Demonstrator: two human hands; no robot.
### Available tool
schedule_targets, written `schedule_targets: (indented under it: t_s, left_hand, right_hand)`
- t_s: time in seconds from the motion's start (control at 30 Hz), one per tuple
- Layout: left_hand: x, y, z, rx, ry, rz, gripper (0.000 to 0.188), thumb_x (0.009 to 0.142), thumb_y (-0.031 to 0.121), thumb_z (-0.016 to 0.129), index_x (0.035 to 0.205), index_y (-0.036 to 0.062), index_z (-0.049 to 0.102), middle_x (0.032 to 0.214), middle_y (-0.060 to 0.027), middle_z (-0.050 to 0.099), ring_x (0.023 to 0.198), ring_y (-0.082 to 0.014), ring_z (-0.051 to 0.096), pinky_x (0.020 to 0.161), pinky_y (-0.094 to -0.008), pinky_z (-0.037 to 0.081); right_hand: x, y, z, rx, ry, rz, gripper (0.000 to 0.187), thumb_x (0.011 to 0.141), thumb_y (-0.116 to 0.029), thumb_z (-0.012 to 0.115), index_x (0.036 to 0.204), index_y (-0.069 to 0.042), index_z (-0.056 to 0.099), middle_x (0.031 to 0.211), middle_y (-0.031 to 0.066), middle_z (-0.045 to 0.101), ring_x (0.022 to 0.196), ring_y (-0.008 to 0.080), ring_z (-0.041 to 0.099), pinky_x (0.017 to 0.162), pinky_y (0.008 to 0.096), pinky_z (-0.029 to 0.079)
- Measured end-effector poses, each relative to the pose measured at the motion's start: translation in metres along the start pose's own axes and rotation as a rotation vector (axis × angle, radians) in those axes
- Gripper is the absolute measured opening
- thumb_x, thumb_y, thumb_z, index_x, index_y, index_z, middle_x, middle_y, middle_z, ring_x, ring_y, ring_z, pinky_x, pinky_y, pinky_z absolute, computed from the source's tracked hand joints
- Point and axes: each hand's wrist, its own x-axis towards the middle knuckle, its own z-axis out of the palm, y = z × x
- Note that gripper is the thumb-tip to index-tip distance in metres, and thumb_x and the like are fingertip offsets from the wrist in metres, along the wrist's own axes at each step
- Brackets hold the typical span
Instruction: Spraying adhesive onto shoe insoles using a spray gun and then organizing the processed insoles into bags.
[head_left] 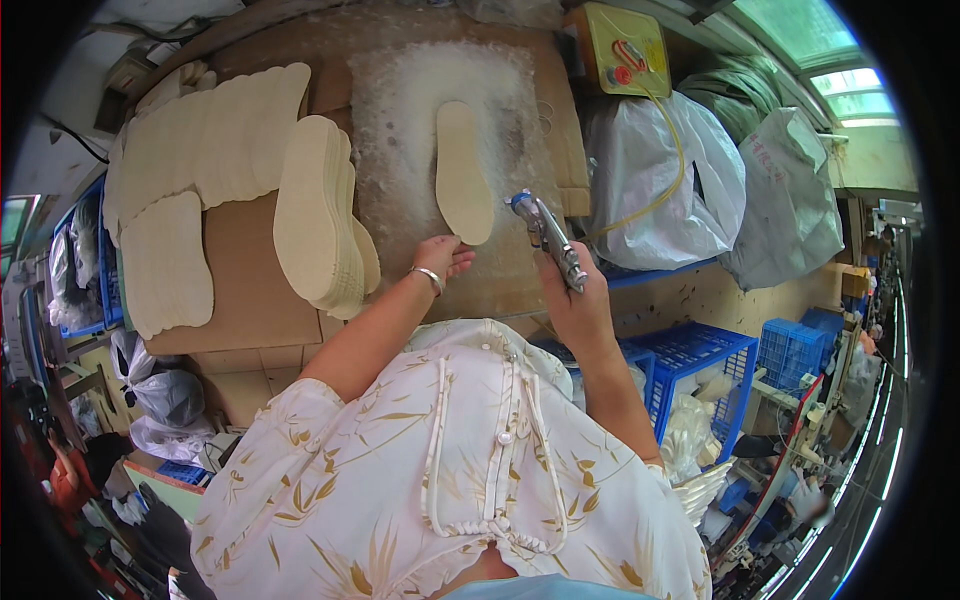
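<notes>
Insole (462, 170) lies flat in the middle of the bench in the head view, on a whitish, dusty-looking patch (390, 140) of the cardboard. It is pale cream, smooth and plain, long and rounded at both ends, slightly narrower toward the middle. Left hand (446, 256) touches its lower end with curled fingers; whether they pinch the edge, I cannot tell. Right hand (578, 300) is closed around the handle of a silvery spray gun (548, 238) with a blue part at its front, near the insole but apart from it. To the left I see a thick stack of similar insoles (312, 210) and, farther, overlapping rows (215, 140). About writing: the grey sack (790, 200) at right carries faint reddish characters, and the yellow tin (612, 45) shows small print, too unclear to read.
</notes>
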Motion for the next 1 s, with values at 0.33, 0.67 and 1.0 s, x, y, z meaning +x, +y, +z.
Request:
schedule_targets:
  t_s: [0.33, 0.67, 1.0]
  left_hand:
    - [0.0, -0.001, 0.0, 0.006, -0.002, -0.001, 0.019, 0.094, 0.015, 0.051, 0.106, 0.001, 0.054, 0.098, -0.0119, 0.063, 0.085, -0.0214, 0.065, 0.071, -0.0312, 0.056]
    - [-0.002, -0.003, -0.001, 0.012, 0.003, -0.01, 0.019, 0.094, 0.016, 0.051, 0.106, 0.002, 0.054, 0.099, -0.0107, 0.063, 0.086, -0.0207, 0.065, 0.072, -0.0314, 0.055]
    - [-0.002, -0.004, 0.0, 0.006, 0.005, -0.002, 0.02, 0.094, 0.017, 0.052, 0.107, 0.0016, 0.054, 0.099, -0.011, 0.063, 0.086, -0.0209, 0.065, 0.072, -0.0315, 0.055]
  right_hand:
    - [0.006, 0.002, 0.0, -0.008, 0.044, 0.011, 0.022, 0.091, -0.02, 0.061, 0.1, -0.002, 0.054, 0.074, 0.0173, 0.06, 0.064, 0.034, 0.059, 0.06, 0.0361, 0.047]
    - [0.005, 0.005, -0.001, -0.002, 0.046, 0.08, 0.023, 0.091, -0.022, 0.061, 0.101, -0.003, 0.054, 0.072, 0.0173, 0.06, 0.064, 0.0351, 0.059, 0.06, 0.037, 0.046]
    - [-0.003, 0.009, 0.003, 0.006, 0.047, 0.069, 0.022, 0.091, -0.021, 0.06, 0.1, -0.003, 0.054, 0.072, 0.0169, 0.06, 0.064, 0.035, 0.058, 0.06, 0.0369, 0.046]
